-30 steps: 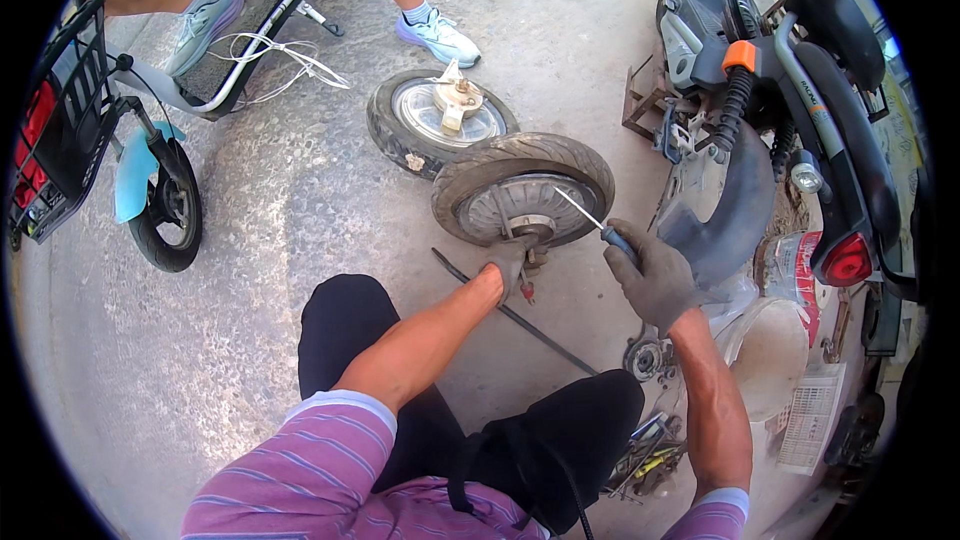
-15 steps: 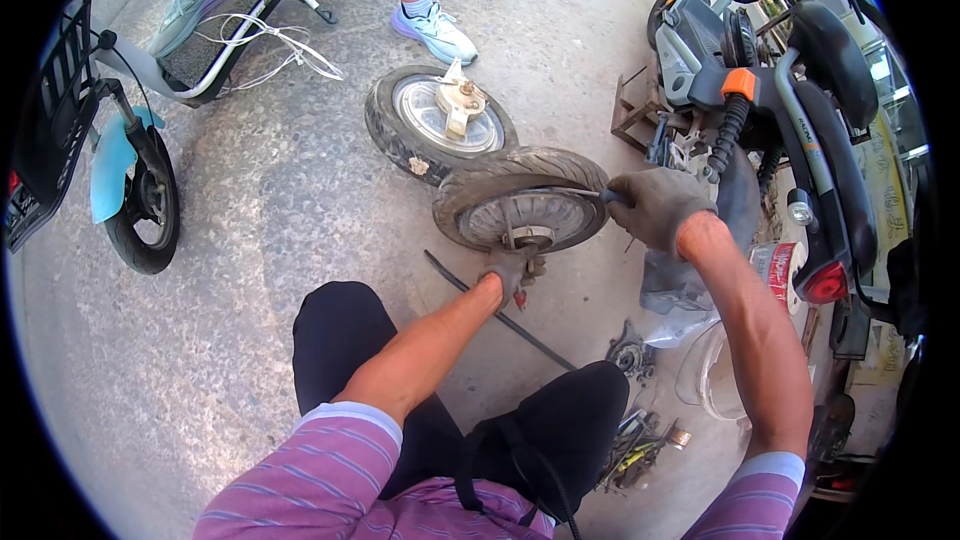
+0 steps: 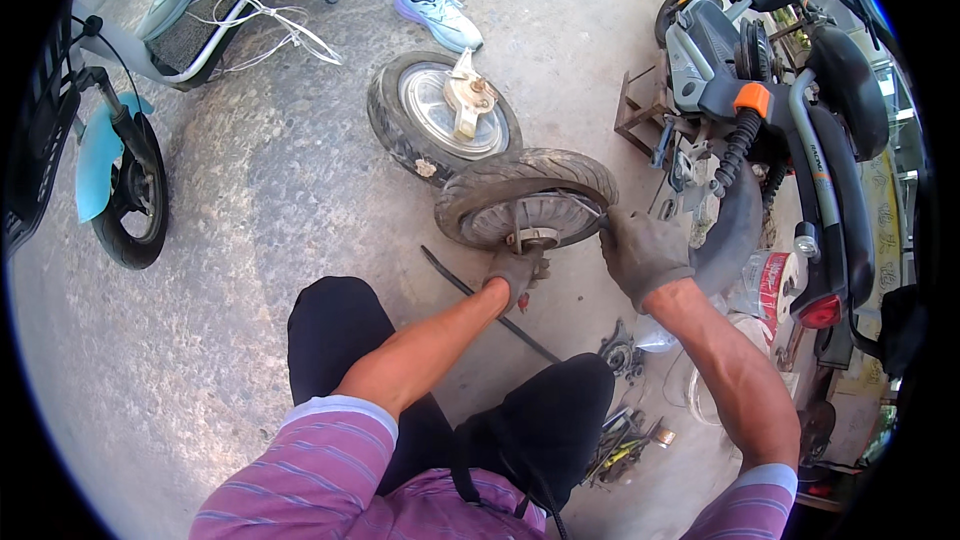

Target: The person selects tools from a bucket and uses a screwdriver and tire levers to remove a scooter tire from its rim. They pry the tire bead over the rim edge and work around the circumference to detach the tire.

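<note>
A wheel with a black tire (image 3: 560,165) stands tilted on the ground in front of me, its spoked hub facing me. My left hand (image 3: 518,270), in a dark work glove, is closed round the axle end below the hub, where a bit of red shows. At the wheel's right rim, my gloved right hand (image 3: 645,252) is closed on a slim metal prying tool (image 3: 592,209). The tool's shaft reaches in between tire and rim; its handle is hidden in my glove. Behind lies a second wheel (image 3: 418,112) with a pale brake plate facing up, touching the first.
A black rod or hose (image 3: 445,273) lies under my left forearm. Hand tools (image 3: 625,445) and a dark metal part (image 3: 622,348) lie near my right knee. At right stands a motor scooter (image 3: 790,130); at left, a scooter (image 3: 125,180) with a person's feet beside it.
My right hand has moved nearer to me and slightly left, swinging the tool's handle end down along the rim. My left hand keeps its hold at the axle. The view has shifted slightly.
</note>
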Demonstrator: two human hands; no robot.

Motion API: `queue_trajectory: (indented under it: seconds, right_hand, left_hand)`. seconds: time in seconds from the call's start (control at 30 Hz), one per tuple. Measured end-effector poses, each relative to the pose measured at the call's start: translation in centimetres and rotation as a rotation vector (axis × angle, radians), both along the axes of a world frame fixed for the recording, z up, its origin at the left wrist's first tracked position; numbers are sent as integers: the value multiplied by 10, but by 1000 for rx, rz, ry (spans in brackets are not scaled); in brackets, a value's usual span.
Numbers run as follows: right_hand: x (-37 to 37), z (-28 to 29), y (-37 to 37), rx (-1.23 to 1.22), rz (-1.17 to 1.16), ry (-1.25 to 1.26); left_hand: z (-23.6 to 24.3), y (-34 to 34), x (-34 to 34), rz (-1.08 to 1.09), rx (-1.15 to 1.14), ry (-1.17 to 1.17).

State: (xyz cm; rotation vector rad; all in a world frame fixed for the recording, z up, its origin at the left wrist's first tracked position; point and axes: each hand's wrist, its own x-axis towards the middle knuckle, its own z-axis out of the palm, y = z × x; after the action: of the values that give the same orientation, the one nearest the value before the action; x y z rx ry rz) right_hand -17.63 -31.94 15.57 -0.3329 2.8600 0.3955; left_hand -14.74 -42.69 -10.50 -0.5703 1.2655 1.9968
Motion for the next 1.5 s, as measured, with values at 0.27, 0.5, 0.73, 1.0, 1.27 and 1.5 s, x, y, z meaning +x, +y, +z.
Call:
queue_trajectory:
  seconds: [0.27,0.5,0.73,1.0,1.27,1.5]
  right_hand:
    - [-31,27,-30,157,16,-132]
    - [14,-13,-26,-133,-140,-8]
    - [-63,-22,8,-472,-213,-757]
    - [-49,-25,-7,-441,-313,-645]
    - [61,-99,-32,-718,-550,98]
    - [82,-210,-19,-924,-484,394]
  left_hand:
    - [-12,5,-1,-13,12,-59]
    - [-17,-2,-2,-9,14,-8]
    - [-21,-1,-5,11,38,10]
    - [-7,-5,-3,16,29,12]
    - [-14,3,-2,62,-23,88]
    - [-37,18,-5,178,-6,197]
